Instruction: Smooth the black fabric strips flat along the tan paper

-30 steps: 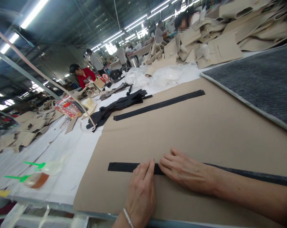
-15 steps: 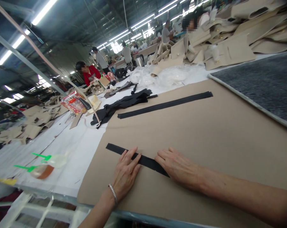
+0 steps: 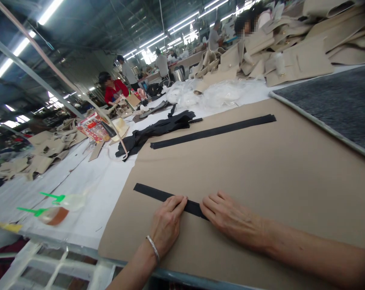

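A narrow black strip (image 3: 152, 192) of cloth-like material lies flat and slanted on the large beige sheet (image 3: 260, 169). My left hand (image 3: 168, 221), with a silver bangle at its wrist, has thumb and fingertips pinched together on the strip's middle. A short way to the right, my right hand (image 3: 227, 211) curls its fingers over the same strip, covering its right end. Further back on the sheet rests a longer black strip stack (image 3: 212, 131), apart from both hands.
Left of the sheet, two squeeze bottles with green nozzles (image 3: 57, 216) lie on the white table covering (image 3: 94, 201). Behind are black scraps (image 3: 161, 129), clear plastic (image 3: 212, 94) and piled beige pieces (image 3: 303, 60). A dark grey mat (image 3: 336, 100) borders the right. People work in the background.
My left hand has slid right along the strip, nearer my right hand, and its spread fingers have drawn together into a pinch. My right hand has shifted only slightly.
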### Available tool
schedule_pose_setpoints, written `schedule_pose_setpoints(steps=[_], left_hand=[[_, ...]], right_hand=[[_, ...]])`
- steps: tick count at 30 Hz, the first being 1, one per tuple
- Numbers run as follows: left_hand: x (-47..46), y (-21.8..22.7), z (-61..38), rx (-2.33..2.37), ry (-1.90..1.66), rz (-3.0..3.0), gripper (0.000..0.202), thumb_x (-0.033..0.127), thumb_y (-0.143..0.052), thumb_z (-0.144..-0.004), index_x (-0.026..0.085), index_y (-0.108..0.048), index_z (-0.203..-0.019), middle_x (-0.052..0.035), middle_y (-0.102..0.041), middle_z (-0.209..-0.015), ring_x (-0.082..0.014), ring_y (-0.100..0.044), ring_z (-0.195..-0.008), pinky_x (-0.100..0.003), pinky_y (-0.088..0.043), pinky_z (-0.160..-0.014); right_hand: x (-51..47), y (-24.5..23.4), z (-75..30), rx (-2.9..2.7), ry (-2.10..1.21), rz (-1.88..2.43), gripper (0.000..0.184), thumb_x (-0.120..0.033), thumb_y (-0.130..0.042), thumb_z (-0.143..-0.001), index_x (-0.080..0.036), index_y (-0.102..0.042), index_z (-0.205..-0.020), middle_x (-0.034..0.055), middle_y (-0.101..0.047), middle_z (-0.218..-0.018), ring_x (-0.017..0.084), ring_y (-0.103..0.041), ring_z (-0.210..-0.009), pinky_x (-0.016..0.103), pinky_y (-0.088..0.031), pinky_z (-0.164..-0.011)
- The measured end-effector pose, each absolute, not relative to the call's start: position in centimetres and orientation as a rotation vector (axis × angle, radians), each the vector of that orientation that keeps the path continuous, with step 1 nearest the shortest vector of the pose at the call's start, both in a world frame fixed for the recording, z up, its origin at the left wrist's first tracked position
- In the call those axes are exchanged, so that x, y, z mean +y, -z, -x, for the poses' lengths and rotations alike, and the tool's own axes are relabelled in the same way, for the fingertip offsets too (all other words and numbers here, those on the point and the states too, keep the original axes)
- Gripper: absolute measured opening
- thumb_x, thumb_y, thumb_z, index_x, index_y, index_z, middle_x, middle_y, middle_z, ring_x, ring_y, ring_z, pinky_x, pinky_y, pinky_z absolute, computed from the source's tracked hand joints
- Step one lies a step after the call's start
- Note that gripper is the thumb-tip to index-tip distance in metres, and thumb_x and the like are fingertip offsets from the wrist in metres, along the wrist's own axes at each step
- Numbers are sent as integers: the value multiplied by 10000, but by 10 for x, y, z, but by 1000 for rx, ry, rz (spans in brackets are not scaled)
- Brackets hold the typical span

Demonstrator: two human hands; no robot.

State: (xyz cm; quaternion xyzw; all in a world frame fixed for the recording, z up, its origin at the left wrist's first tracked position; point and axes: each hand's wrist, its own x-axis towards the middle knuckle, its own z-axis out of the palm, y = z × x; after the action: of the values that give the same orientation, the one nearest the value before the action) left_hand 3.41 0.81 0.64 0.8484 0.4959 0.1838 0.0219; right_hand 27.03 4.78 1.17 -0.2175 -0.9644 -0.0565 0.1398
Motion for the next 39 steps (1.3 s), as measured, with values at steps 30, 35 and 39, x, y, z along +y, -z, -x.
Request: schedule_pose_setpoints(steps=[30, 35, 39], left_hand=[[4, -33, -52, 1518, 107, -2901, 900, -45, -460, -784, 490, -225, -1469, -90, -369, -1216, -253, -435, -1079, -409, -495, -916], [4, -29, -46, 1511, 71, -2908, 917, -72, -438, -743, 488, -283, -1452, -89, -370, -1255, -252, -445, -1110, -411, -497, -919], [0, -32, -63, 1608, -191, -2895, 771, -80, -409, -757, 410, -505, -1344, -94, -388, -1299, -289, -415, -1205, -479, -478, -951]], right_hand=[[23, -19, -330, -2745, 83, 659, 168, -15, -576, -802, -155, -537, -886, 27, -510, -841, 201, -444, -727, 338, -353, -681], [17, -18, -347, -2759, 28, 704, 187, -11, -545, -809, -169, -522, -906, 32, -512, -856, 204, -439, -731, 336, -344, -693], [14, -15, -356, -2754, 23, 736, 217, -3, -534, -795, -168, -528, -935, 31, -512, -857, 204, -443, -731, 339, -341, -694]])
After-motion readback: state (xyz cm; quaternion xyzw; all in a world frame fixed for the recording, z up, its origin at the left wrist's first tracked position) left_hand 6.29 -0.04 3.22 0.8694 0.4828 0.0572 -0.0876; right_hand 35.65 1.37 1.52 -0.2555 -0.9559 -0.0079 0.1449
